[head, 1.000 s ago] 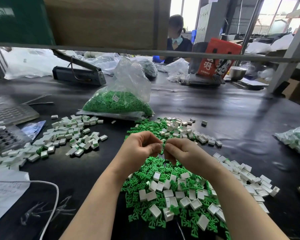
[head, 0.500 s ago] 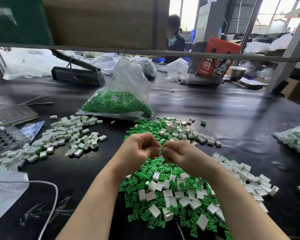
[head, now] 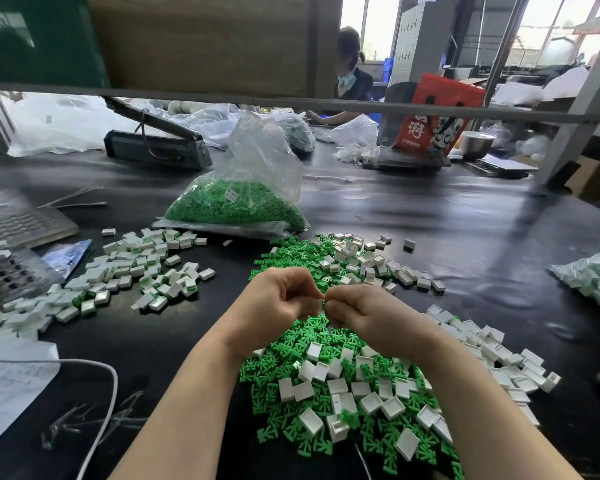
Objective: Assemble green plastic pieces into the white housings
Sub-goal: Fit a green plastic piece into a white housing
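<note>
My left hand (head: 278, 299) and my right hand (head: 364, 313) meet fingertip to fingertip just above a heap of loose green plastic pieces (head: 291, 372). Both hands have curled fingers and pinch a small part between them, which the fingers hide. Empty white housings (head: 371, 403) lie mixed into the green heap, and more trail off to the right (head: 499, 355). Left of my hands is a pile of white housings with green showing in them (head: 142, 271).
A clear bag of green pieces (head: 232, 206) stands behind the heap. Another bag of parts (head: 596, 275) lies at the right edge. At the left are a perforated metal tray (head: 7, 271), paper (head: 11, 386) and a white cable (head: 108, 403). A person (head: 350, 74) works across the table.
Both hands stay pressed together over the heap, with only small finger movements. The view has shifted slightly.
</note>
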### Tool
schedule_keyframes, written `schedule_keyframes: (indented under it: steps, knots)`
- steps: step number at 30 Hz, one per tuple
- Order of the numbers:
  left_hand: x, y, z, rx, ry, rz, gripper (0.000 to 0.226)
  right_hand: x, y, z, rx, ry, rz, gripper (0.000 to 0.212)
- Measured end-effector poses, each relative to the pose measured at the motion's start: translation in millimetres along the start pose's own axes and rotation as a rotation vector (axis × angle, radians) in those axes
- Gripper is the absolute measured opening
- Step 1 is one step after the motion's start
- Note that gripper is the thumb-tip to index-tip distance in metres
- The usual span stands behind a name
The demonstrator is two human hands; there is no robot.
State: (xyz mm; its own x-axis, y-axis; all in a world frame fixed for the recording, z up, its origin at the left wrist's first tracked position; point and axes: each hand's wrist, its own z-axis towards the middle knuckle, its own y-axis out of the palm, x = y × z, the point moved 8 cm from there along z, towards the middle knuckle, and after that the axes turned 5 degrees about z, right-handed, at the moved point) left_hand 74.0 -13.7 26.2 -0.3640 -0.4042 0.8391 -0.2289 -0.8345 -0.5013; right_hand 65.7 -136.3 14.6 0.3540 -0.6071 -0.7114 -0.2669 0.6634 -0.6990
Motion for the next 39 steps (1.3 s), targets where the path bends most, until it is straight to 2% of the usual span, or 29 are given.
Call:
schedule_keyframes:
  steps: [3,10,17,20,25,39]
  knots:
    - [1,1,1,0.003,0.004,-0.023,0.012,-1,-2,-1,-0.005,-0.012,0.028,0.028]
    - [5,9,3,-0.025,-0.013,-0.201,0.015,4,-10,-7,-0.037,-0.008,0.454,0.031]
    - [13,-3,3,0.1,0.037,-0.022,0.008,11,6,-5,-0.124,0.083,0.809,0.044]
    - [15,-3,3,0.102,0.039,-0.029,0.008,10,13,-2,-0.142,0.094,0.926,0.038]
    - [18,-5,2,0.108,0.04,-0.051,0.005,2,20,-2,-0.213,0.049,1.139,0.041]
    - [25,-7,-1,0.105,0.094,-0.047,0.008,-1,24,1,-0.18,-0.008,1.34,0.028]
